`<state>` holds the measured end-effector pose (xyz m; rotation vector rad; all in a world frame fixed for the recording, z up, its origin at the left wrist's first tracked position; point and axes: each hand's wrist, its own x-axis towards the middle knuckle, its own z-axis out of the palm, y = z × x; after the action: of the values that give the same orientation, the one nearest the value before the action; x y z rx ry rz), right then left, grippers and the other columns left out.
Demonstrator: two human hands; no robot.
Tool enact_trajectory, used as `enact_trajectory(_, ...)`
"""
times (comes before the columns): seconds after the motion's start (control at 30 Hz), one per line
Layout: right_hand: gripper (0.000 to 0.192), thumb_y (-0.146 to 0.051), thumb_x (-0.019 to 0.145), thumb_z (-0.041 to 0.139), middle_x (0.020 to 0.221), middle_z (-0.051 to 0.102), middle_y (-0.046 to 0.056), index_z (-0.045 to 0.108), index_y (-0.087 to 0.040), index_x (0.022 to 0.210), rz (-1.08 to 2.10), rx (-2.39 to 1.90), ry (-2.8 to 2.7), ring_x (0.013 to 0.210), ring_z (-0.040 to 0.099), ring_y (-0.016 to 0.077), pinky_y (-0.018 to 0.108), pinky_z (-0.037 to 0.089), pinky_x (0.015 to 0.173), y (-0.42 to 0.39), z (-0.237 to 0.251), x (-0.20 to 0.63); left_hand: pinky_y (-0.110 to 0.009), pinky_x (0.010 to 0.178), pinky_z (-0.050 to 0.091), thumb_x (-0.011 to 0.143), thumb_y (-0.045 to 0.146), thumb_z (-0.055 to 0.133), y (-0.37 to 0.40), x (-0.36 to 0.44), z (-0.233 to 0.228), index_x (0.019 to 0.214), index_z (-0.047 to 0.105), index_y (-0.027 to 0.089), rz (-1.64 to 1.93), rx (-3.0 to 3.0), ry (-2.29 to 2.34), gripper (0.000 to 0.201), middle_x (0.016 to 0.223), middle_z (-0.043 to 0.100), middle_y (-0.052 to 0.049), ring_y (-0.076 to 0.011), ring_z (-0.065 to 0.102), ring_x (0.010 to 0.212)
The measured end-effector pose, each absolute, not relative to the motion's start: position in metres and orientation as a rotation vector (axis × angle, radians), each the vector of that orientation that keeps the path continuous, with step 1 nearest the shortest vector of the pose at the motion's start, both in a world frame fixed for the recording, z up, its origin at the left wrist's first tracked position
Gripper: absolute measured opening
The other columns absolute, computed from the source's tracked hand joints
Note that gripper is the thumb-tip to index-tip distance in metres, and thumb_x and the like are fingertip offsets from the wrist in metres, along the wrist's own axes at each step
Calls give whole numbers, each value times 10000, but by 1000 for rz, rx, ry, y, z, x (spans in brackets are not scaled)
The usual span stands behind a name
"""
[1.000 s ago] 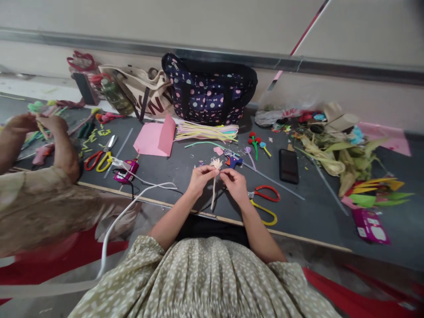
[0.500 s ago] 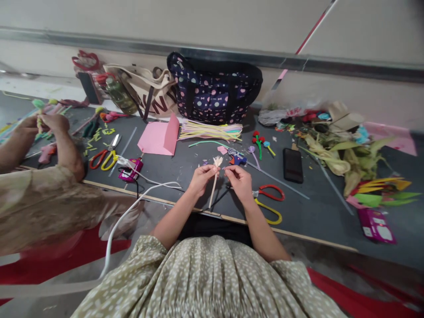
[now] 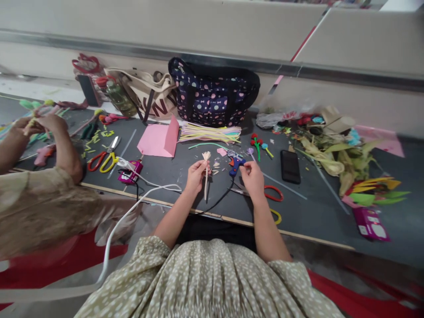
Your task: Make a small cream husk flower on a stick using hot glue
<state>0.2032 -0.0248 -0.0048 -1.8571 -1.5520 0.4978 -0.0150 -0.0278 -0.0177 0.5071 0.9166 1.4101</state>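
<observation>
My left hand (image 3: 196, 176) pinches a thin cream stem (image 3: 206, 183) with a fringed, flower-like top (image 3: 206, 156). The stem hangs almost upright over the dark table. My right hand (image 3: 252, 179) has its fingertips closed at the rear end of a blue and orange glue gun (image 3: 234, 167), whose cable runs toward the table's front edge. Beneath my right wrist lie scissors with one red and one yellow handle (image 3: 273, 193), partly covered by the forearm. Small cream scraps (image 3: 216, 165) lie between my hands.
A pink folded paper (image 3: 157, 140), a bundle of pipe cleaners (image 3: 210, 134) and a patterned bag (image 3: 213, 97) are behind. A phone (image 3: 290, 166) and dried husks (image 3: 331, 161) lie right. Left, a co-worker's hands (image 3: 49, 123) work near other scissors (image 3: 104, 159) and a white cable (image 3: 124, 212).
My hands have moved apart. The left has shifted left with the cream stem, and the right has moved right to the glue gun.
</observation>
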Motion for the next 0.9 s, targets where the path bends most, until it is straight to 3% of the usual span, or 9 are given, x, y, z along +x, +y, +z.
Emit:
enact_trajectory(0.13,358,-541,904,508,903,710,95,604,-199,946,559,-2198,-1571,876,665,245,336,462,775,-15,-13,188,-203,569,513,638,373,858,-23,-15,-26,831,728,141,1450,496,916,329,652,638,8,-74,586,551)
enact_trajectory(0.23,469,-587,879,537,983,705,187,596,-145,1024,569,-2272,-1511,956,677,314,390,477,806,-5,-16,176,-200,560,512,646,373,856,-25,-15,-32,830,731,146,1463,511,914,318,655,643,5,-73,583,552)
enact_trajectory(0.4,487,-467,823,655,1034,692,264,584,-73,1099,590,-2303,-1377,1002,676,364,414,489,826,9,-21,168,-201,574,525,653,387,851,-33,-19,-44,826,725,145,1450,560,924,323,684,663,-1,-78,602,568)
enact_trajectory(0.6,229,-350,746,668,876,727,168,665,-141,840,629,-2132,-1213,927,684,313,373,491,826,12,-35,179,-206,584,533,656,399,847,-37,-23,-50,791,706,145,1451,598,908,320,697,675,-1,-77,609,560)
enact_trajectory(0.73,300,-423,681,666,683,677,63,655,-150,806,702,-1939,-1033,717,659,237,329,517,674,3,-44,185,-209,577,536,628,405,862,-35,-24,-50,776,695,141,1462,572,898,346,675,673,1,-76,601,541)
enact_trajectory(0.9,410,-529,685,600,662,616,-15,578,-176,893,879,-1615,-832,541,584,151,283,505,479,-13,-43,182,-202,575,533,621,406,865,-35,-25,-47,805,697,140,1465,549,892,365,665,662,9,-71,594,541)
